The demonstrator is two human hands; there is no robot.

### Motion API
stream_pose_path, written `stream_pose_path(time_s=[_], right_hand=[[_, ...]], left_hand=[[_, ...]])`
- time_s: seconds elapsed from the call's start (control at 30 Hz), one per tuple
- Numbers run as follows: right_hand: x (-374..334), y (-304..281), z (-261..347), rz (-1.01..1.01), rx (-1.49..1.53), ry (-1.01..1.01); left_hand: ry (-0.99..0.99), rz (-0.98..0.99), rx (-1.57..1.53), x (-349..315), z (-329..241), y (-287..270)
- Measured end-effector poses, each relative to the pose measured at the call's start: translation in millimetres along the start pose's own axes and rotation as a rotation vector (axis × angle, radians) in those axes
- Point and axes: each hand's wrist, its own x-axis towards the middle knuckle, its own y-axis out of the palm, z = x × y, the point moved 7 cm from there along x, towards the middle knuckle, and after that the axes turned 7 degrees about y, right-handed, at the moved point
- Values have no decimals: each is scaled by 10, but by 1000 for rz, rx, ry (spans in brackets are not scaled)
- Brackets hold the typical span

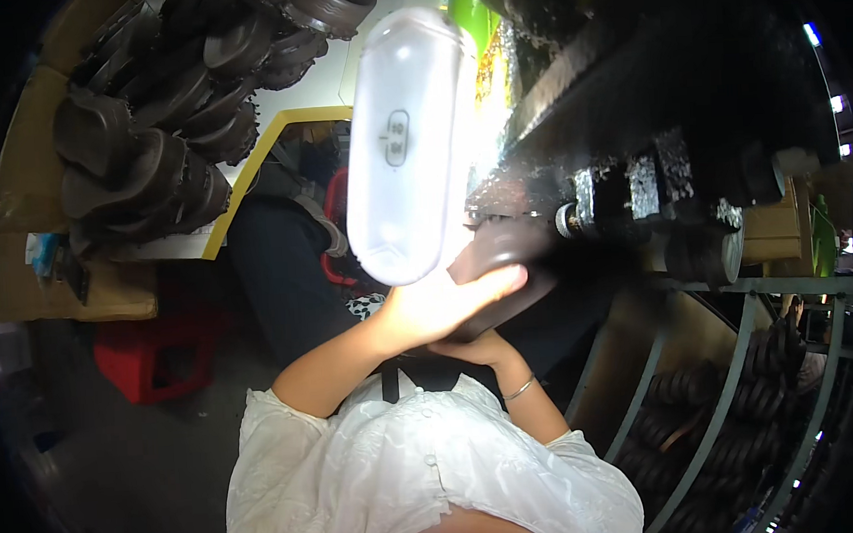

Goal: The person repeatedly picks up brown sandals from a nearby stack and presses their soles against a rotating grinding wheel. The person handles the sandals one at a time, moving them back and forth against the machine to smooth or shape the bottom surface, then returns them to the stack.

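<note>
A dark brown moulded piece, smooth and curved like a shoe sole, is held in front of my body beside the machine. My left hand is closed on its near side, thumb stretched along the top. From below, my right hand grips the same piece, and most of its fingers are hidden behind it. The piece's far right end blurs into the dark machine parts. Several similar dark brown soles with ragged edges lie heaped on the table at the upper left.
A bright white oblong lamp hangs close above my hands. Dark machinery with metal rollers stands at the right. A metal rack holds stacked dark pieces at the lower right. A red stool stands on the floor at left.
</note>
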Motion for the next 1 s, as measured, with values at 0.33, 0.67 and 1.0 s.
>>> stream_pose_path(time_s=[0.33,0.67,1.0], right_hand=[[-418,-229,-8,12,-174,-100],[-1537,-2062,887,-696,374,-849],[-1050,-1651,1419,-719,873,-864]], left_hand=[[-44,-149,-94,-207,173,-247],[29,-152,-204,-290,253,-206],[-17,-309,-153,-561,201,-609]])
